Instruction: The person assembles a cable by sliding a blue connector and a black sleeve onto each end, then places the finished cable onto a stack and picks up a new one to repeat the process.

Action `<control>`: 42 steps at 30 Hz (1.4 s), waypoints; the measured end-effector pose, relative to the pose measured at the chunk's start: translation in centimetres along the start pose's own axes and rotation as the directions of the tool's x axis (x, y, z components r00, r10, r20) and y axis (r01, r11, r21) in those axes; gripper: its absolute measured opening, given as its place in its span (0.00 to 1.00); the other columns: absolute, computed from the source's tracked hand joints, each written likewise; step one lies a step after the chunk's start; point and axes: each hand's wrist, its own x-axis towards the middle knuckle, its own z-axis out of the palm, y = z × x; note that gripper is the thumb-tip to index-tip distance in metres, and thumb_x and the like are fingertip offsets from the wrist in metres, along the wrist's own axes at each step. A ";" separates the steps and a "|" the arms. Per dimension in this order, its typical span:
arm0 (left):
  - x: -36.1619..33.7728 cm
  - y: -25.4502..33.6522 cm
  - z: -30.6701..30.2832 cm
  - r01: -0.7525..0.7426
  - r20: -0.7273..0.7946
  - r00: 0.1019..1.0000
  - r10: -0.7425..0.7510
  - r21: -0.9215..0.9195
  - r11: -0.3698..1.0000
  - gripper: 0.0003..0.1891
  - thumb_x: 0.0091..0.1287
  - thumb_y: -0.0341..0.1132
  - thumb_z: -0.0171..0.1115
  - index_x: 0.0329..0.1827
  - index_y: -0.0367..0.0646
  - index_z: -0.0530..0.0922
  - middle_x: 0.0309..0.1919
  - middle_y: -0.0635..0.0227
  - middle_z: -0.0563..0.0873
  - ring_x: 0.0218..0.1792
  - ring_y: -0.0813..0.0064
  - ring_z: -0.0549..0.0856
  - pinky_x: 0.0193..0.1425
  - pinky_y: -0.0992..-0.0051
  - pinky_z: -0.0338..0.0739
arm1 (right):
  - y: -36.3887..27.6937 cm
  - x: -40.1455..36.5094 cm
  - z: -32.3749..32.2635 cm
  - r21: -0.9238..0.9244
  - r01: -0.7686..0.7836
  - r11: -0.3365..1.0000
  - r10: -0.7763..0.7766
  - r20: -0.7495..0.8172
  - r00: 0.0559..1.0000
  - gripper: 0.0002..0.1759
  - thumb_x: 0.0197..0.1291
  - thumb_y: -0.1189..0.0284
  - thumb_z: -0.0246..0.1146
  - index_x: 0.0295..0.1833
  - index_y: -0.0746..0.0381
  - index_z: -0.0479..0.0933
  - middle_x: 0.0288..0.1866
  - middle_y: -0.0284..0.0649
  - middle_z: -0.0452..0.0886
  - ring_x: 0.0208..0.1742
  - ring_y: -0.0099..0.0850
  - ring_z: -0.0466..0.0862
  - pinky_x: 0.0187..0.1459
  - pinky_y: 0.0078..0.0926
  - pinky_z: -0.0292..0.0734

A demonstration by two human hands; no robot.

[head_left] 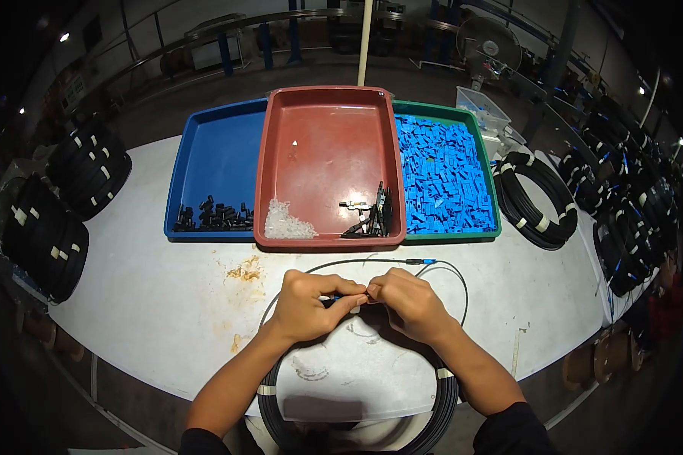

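Above the white table, my left hand [315,305] and my right hand [408,302] meet fingertip to fingertip. Both are closed in a pinch on a small dark cable connector, mostly hidden by the fingers; a bit of blue shows under my left hand. A coil of black cable [448,402], bound with pale tape, lies beneath my forearms at the table's near edge. One loop of it runs out beyond my hands and ends in a black connector with a blue tip [429,262], resting on the table.
A red tray [326,152] holds clear small parts [287,221] and black connector pieces [372,216]. Left of it, a blue tray [218,159] has black caps; right, a green tray has blue connectors [442,174]. Cable coils [537,199] lie right, others [45,235] left.
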 end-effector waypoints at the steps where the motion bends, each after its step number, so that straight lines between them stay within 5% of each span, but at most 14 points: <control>1: -0.1 0.1 0.0 0.169 0.022 0.986 -0.168 -0.145 0.975 0.08 0.57 0.23 0.76 0.40 0.33 0.89 0.33 0.55 0.92 0.31 0.69 0.93 0.36 0.78 0.87 | -0.2 0.1 -0.2 -0.102 0.092 0.991 -0.095 -0.025 0.995 0.15 0.48 0.88 0.69 0.43 0.68 0.76 0.40 0.47 0.85 0.34 0.43 0.85 0.37 0.34 0.81; 4: 0.1 0.6 0.1 0.314 0.056 0.949 -0.312 -0.281 0.907 0.08 0.56 0.24 0.76 0.38 0.33 0.89 0.32 0.56 0.92 0.30 0.69 0.92 0.35 0.78 0.87 | -0.6 0.4 -0.3 -0.222 0.186 0.957 -0.213 -0.105 0.971 0.09 0.50 0.83 0.69 0.35 0.68 0.75 0.35 0.46 0.84 0.31 0.40 0.81 0.33 0.34 0.77; 7: 0.4 -0.1 -0.2 -0.537 0.185 0.842 0.508 0.387 0.750 0.07 0.54 0.25 0.73 0.35 0.36 0.86 0.30 0.60 0.90 0.27 0.68 0.90 0.31 0.74 0.86 | -0.6 -0.1 -0.3 0.222 -0.568 0.793 0.532 0.201 0.822 0.06 0.60 0.88 0.66 0.34 0.69 0.77 0.31 0.46 0.89 0.34 0.27 0.89 0.36 0.23 0.82; 10: 0.6 -0.8 -0.1 -0.578 0.134 0.797 0.589 0.451 0.680 0.06 0.55 0.25 0.72 0.36 0.37 0.87 0.32 0.63 0.91 0.27 0.70 0.90 0.31 0.74 0.86 | -0.3 -0.3 0.4 0.342 -0.482 0.807 0.479 0.101 0.872 0.05 0.61 0.87 0.66 0.35 0.69 0.78 0.32 0.44 0.89 0.34 0.26 0.89 0.36 0.24 0.82; 14: -0.1 -0.4 0.2 -0.051 -0.058 0.997 0.053 0.024 0.998 0.06 0.57 0.25 0.76 0.38 0.35 0.90 0.35 0.56 0.93 0.30 0.70 0.92 0.36 0.77 0.87 | -0.1 -0.1 0.6 0.023 -0.044 0.999 0.046 -0.061 0.997 0.10 0.49 0.85 0.69 0.37 0.67 0.77 0.35 0.43 0.84 0.33 0.38 0.83 0.36 0.34 0.80; 18: 0.2 0.5 0.0 0.394 0.082 0.914 -0.397 -0.407 0.824 0.06 0.58 0.23 0.77 0.37 0.33 0.90 0.35 0.53 0.93 0.33 0.71 0.93 0.39 0.77 0.87 | -0.8 0.2 -0.5 -0.249 0.170 0.954 -0.185 -0.037 0.982 0.12 0.44 0.85 0.67 0.36 0.65 0.76 0.41 0.42 0.82 0.40 0.39 0.83 0.40 0.34 0.80; 20: 0.0 1.0 0.2 0.066 -0.026 0.997 -0.067 -0.035 0.997 0.07 0.56 0.23 0.76 0.38 0.33 0.90 0.35 0.53 0.92 0.36 0.67 0.93 0.40 0.75 0.88 | -1.0 0.2 -0.4 -0.245 0.150 0.958 -0.163 -0.030 0.986 0.09 0.48 0.85 0.67 0.35 0.67 0.75 0.37 0.42 0.84 0.35 0.37 0.84 0.37 0.32 0.79; 22: 0.5 0.0 -0.3 -0.538 0.133 0.836 0.533 0.390 0.747 0.09 0.53 0.23 0.75 0.38 0.35 0.88 0.35 0.57 0.92 0.32 0.68 0.92 0.36 0.74 0.88 | -0.7 -0.5 0.5 0.235 -0.409 0.882 0.419 0.008 0.908 0.06 0.56 0.85 0.67 0.36 0.68 0.76 0.31 0.43 0.85 0.30 0.35 0.84 0.34 0.29 0.79; 26: 0.7 -0.6 0.0 -0.636 0.149 0.725 0.672 0.517 0.572 0.10 0.52 0.22 0.73 0.38 0.37 0.86 0.34 0.60 0.92 0.29 0.69 0.91 0.32 0.73 0.87 | 0.4 -0.9 0.5 0.459 -0.544 0.703 0.515 0.200 0.834 0.03 0.65 0.87 0.64 0.39 0.70 0.77 0.35 0.43 0.89 0.39 0.22 0.87 0.41 0.22 0.83; 34: 0.1 0.7 0.1 0.311 0.027 0.949 -0.313 -0.222 0.924 0.06 0.59 0.25 0.76 0.38 0.34 0.91 0.31 0.58 0.93 0.27 0.75 0.90 0.32 0.77 0.84 | -0.8 0.1 -0.3 -0.202 0.135 0.970 -0.146 -0.042 0.988 0.10 0.46 0.84 0.68 0.35 0.65 0.75 0.37 0.43 0.80 0.37 0.41 0.82 0.37 0.37 0.78; 36: 0.0 0.6 0.7 -0.007 -0.107 0.994 0.004 -0.027 1.000 0.07 0.55 0.24 0.76 0.36 0.34 0.90 0.32 0.57 0.93 0.29 0.72 0.91 0.35 0.76 0.86 | -1.0 0.3 -0.3 -0.171 0.109 0.979 -0.122 -0.068 0.990 0.09 0.49 0.85 0.68 0.34 0.66 0.75 0.33 0.42 0.81 0.33 0.37 0.82 0.36 0.33 0.78; 38: 0.2 0.5 0.0 -0.266 0.053 0.964 0.262 0.292 0.919 0.07 0.50 0.24 0.76 0.32 0.36 0.88 0.35 0.59 0.93 0.31 0.71 0.92 0.39 0.75 0.88 | -0.6 -0.5 0.6 0.317 -0.399 0.861 0.417 0.012 0.909 0.08 0.56 0.84 0.68 0.35 0.68 0.74 0.29 0.43 0.83 0.29 0.32 0.83 0.34 0.28 0.76; 40: 0.3 -0.2 -0.1 -0.642 0.212 0.728 0.652 0.545 0.540 0.09 0.48 0.25 0.75 0.33 0.38 0.87 0.37 0.61 0.93 0.30 0.69 0.91 0.36 0.73 0.87 | -0.5 -0.5 0.1 0.333 -0.525 0.783 0.493 0.182 0.851 0.06 0.60 0.88 0.66 0.39 0.70 0.76 0.34 0.45 0.88 0.36 0.25 0.87 0.38 0.24 0.80; 42: 0.4 -0.6 -0.3 -0.618 0.189 0.752 0.631 0.535 0.576 0.10 0.49 0.24 0.76 0.35 0.38 0.88 0.36 0.61 0.93 0.28 0.69 0.91 0.33 0.74 0.86 | -0.4 -0.4 0.5 0.360 -0.507 0.784 0.490 0.144 0.860 0.06 0.61 0.89 0.65 0.38 0.70 0.76 0.34 0.44 0.88 0.36 0.26 0.87 0.38 0.24 0.80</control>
